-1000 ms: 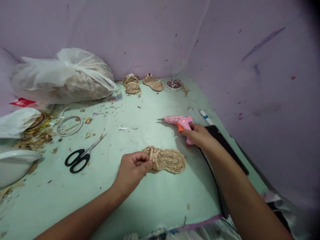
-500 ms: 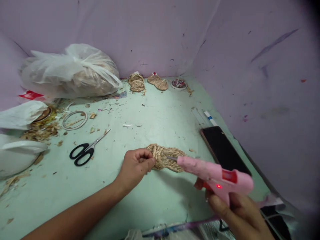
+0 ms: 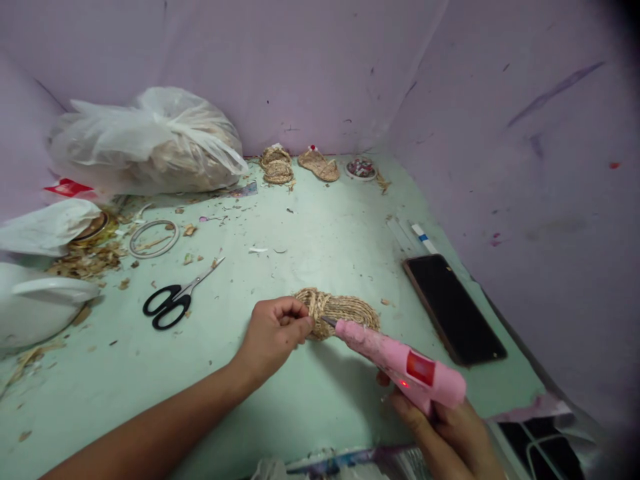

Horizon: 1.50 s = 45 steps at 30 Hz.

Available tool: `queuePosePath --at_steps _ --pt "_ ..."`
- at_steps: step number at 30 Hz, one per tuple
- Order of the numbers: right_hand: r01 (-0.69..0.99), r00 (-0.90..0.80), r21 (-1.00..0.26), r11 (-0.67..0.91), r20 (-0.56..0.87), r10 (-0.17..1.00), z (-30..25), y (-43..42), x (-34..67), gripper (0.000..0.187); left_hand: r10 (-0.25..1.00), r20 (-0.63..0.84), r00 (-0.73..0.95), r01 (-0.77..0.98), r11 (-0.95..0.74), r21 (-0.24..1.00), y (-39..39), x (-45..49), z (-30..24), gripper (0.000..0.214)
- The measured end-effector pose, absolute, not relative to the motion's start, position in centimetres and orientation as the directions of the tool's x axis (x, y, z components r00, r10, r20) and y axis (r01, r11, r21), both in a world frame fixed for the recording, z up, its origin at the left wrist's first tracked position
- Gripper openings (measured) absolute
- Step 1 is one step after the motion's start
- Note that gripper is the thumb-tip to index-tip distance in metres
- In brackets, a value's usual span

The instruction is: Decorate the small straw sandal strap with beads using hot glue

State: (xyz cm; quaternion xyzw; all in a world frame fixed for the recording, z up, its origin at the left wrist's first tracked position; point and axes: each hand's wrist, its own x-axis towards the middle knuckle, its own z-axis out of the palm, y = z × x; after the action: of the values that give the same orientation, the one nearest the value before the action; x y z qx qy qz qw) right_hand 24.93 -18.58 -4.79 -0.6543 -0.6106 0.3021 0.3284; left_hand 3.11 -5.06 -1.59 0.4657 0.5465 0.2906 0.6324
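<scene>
A small woven straw slipper [image 3: 353, 312] is held just above the table at the centre. My left hand [image 3: 280, 327] pinches it near the strap, on its left side. In my right hand [image 3: 435, 427] is a pink glue gun [image 3: 395, 353], its fingers wrapped round the handle and a red light lit on its side. The metal nozzle points left at the slipper beside the strap; whether it touches the straw I cannot tell. My left fingertips hide part of the slipper's edge.
Black-handled scissors [image 3: 175, 303] and a white ring [image 3: 154, 239] lie to the left. A phone [image 3: 455, 310] rests at right. At the back are a stuffed plastic bag [image 3: 150, 143], two finished-looking straw slippers [image 3: 320, 165] and a small dish of beads [image 3: 361, 169]. Straw scraps litter the left side.
My right hand has moved the glue gun left and slightly down, bringing its nozzle close to the strap. My left hand keeps its pinch on the slipper. The view has shifted slightly.
</scene>
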Motion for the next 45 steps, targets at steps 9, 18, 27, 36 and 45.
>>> queuePosePath --at_steps 9,18,27,36,45 --pt "0.690 0.018 -0.722 0.053 0.091 0.996 -4.7 -18.1 24.8 0.044 0.872 -0.432 0.228 0.142 0.409 0.901 -5.1 3.1 -1.5 0.012" --pt "0.645 0.074 -0.764 0.009 0.074 0.994 -4.0 -18.0 24.0 0.038 0.875 -0.419 0.241 0.143 0.395 0.907 -5.0 3.0 -1.8 0.012" --pt "0.510 0.185 -0.846 -0.156 -0.069 0.980 -3.8 -18.1 24.7 0.032 0.872 -0.434 0.227 0.158 0.407 0.900 -5.1 3.1 -1.7 0.011" --pt "-0.072 0.287 -0.963 -0.259 -0.269 0.919 -1.4 -11.2 24.1 0.025 0.867 -0.433 0.248 0.151 0.407 0.901 -5.0 3.1 -1.5 0.012" --pt "-0.044 0.351 -0.950 -0.309 -0.304 0.885 -1.4 0.2 25.0 0.016 0.865 -0.440 0.240 0.160 0.412 0.897 -5.1 3.1 -1.6 0.013"
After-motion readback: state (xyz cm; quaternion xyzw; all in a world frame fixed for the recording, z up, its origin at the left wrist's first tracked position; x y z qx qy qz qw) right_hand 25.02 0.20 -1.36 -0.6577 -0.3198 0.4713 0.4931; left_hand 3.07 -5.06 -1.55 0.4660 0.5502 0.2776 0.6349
